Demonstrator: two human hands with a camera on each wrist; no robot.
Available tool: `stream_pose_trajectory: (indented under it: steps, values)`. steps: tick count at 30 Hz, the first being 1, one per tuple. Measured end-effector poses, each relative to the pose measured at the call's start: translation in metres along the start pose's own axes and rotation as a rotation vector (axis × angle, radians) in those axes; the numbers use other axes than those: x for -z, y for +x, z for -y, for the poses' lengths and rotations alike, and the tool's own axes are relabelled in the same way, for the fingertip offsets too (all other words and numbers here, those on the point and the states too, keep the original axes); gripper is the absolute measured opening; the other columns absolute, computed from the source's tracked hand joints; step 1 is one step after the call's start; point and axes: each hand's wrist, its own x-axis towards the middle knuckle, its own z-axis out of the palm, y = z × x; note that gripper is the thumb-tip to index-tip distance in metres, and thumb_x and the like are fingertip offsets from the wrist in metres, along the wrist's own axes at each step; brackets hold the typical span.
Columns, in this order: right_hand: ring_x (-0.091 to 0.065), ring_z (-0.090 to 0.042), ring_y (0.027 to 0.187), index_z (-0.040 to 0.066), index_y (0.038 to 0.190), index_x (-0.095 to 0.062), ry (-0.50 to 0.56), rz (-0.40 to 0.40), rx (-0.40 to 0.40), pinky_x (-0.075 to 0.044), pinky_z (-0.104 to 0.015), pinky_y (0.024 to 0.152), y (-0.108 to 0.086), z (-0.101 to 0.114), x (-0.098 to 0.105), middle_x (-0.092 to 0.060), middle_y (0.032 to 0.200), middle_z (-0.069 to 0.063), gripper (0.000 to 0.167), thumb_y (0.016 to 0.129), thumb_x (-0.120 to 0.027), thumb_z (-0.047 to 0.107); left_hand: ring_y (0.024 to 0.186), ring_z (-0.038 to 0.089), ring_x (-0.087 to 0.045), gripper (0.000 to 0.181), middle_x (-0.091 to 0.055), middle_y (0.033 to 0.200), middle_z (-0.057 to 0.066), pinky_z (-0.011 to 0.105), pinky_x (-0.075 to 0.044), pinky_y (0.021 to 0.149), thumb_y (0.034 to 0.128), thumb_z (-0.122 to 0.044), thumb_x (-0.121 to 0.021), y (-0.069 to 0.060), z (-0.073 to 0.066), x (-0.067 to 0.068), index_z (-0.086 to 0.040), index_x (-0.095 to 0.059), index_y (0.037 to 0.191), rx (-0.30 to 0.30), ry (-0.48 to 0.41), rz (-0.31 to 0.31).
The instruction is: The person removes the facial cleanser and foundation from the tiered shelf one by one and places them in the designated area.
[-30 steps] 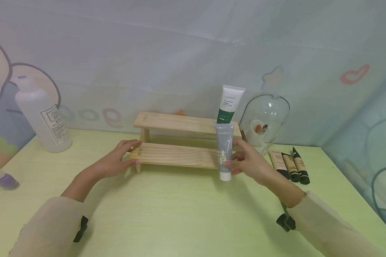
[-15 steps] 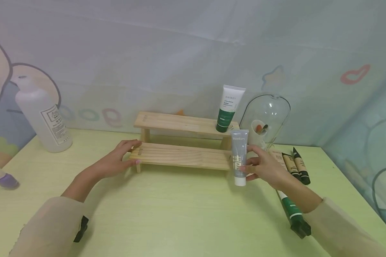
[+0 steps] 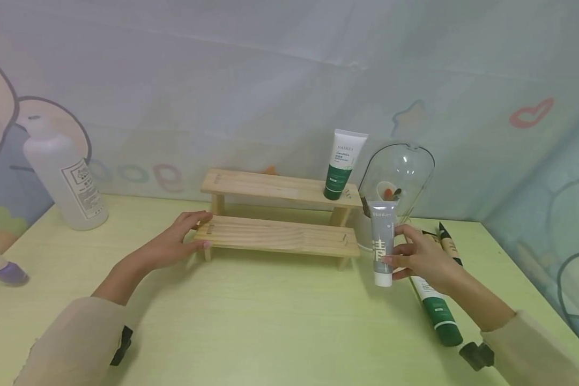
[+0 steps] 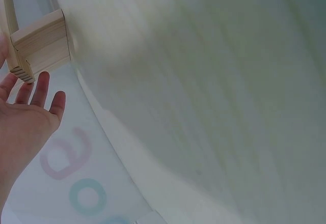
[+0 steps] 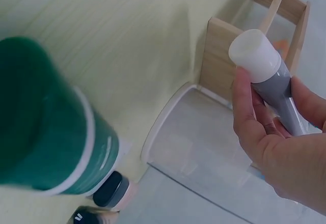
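A two-tier wooden shelf [image 3: 280, 236] stands on the table. My left hand [image 3: 176, 242] holds the left end of its lower board, thumb at the front edge and fingers behind; the left wrist view shows those fingertips at the board's end [image 4: 23, 71]. My right hand [image 3: 427, 258] pinches a grey squeeze tube [image 3: 383, 236] upright, white cap down, just right of the shelf. The tube's white cap [image 5: 254, 55] shows in the right wrist view. On the upper board's right end stands a white and green tube [image 3: 340, 163], cap down.
A glass dome [image 3: 417, 171] over a white cup is behind the grey tube. Another white and green tube [image 3: 439, 316] lies near my right forearm, with dark-capped tubes [image 3: 450, 244] beyond. A white bottle [image 3: 65, 174] and purple nail polish [image 3: 8, 272] are at the left.
My right hand has carried the grey tube to the right, from in front of the shelf's right end to beside it, slightly nearer. The left hand stays at the lower board.
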Motion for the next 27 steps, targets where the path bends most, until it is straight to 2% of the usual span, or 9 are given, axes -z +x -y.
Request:
stream_pose_trajectory:
  steps: [7, 12, 16, 19, 22, 27]
  values:
    - [-0.058, -0.031, 0.095, 0.001, 0.131, -0.029, 0.001, -0.013, -0.015, -0.051, -0.044, 0.073, -0.011, -0.012, 0.017, -0.053, 0.112, -0.026, 0.058, 0.086, -0.064, 0.010, 0.123, 0.044, -0.025, 0.061, -0.017, 0.139, 0.026, 0.064, -0.024, 0.093, 0.0941, -0.021, -0.053, 0.000, 0.000, -0.001, 0.002, -0.023, 0.141, -0.001, -0.006, 0.002]
    - [-0.054, -0.032, 0.099, -0.001, 0.133, -0.026, 0.014, -0.008, -0.006, -0.051, -0.044, 0.075, -0.020, -0.022, 0.032, -0.046, 0.120, -0.028, 0.060, 0.087, -0.062, 0.011, 0.123, 0.044, -0.025, 0.061, -0.017, 0.139, 0.026, 0.064, -0.024, 0.093, 0.0941, -0.022, -0.053, 0.000, 0.000, -0.001, 0.001, -0.022, 0.142, -0.001, -0.007, 0.003]
    - [-0.055, -0.028, 0.098, -0.002, 0.128, -0.029, 0.048, -0.008, -0.003, -0.051, -0.045, 0.074, -0.028, -0.034, 0.048, -0.047, 0.117, -0.026, 0.052, 0.088, -0.061, 0.009, 0.123, 0.044, -0.025, 0.061, -0.016, 0.139, 0.026, 0.064, -0.024, 0.092, 0.0941, -0.022, -0.053, 0.000, -0.001, -0.001, 0.001, -0.022, 0.142, -0.003, -0.010, 0.004]
    - [-0.057, -0.023, 0.093, 0.002, 0.120, -0.033, 0.078, -0.014, -0.012, -0.051, -0.045, 0.073, -0.035, -0.044, 0.061, -0.053, 0.109, -0.018, 0.042, 0.088, -0.060, 0.007, 0.123, 0.043, -0.025, 0.061, -0.016, 0.139, 0.025, 0.064, -0.024, 0.092, 0.0941, -0.022, -0.053, -0.001, -0.002, -0.001, 0.001, -0.023, 0.141, 0.001, -0.014, 0.003]
    - [-0.058, -0.020, 0.089, 0.010, 0.115, -0.038, 0.101, -0.011, -0.033, -0.051, -0.044, 0.073, -0.042, -0.054, 0.073, -0.056, 0.101, -0.011, 0.036, 0.088, -0.060, 0.006, 0.122, 0.043, -0.025, 0.061, -0.016, 0.139, 0.026, 0.064, -0.025, 0.092, 0.0939, -0.021, -0.053, -0.001, -0.003, -0.001, 0.002, -0.023, 0.141, 0.002, -0.014, 0.003]
    - [-0.059, -0.020, 0.086, 0.020, 0.111, -0.039, 0.136, 0.033, -0.084, -0.050, -0.044, 0.074, -0.055, -0.074, 0.092, -0.057, 0.096, -0.008, 0.033, 0.089, -0.058, 0.004, 0.122, 0.044, -0.025, 0.061, -0.016, 0.139, 0.026, 0.064, -0.025, 0.092, 0.0941, -0.021, -0.053, -0.001, -0.003, -0.001, 0.002, -0.022, 0.141, 0.004, -0.009, 0.003]
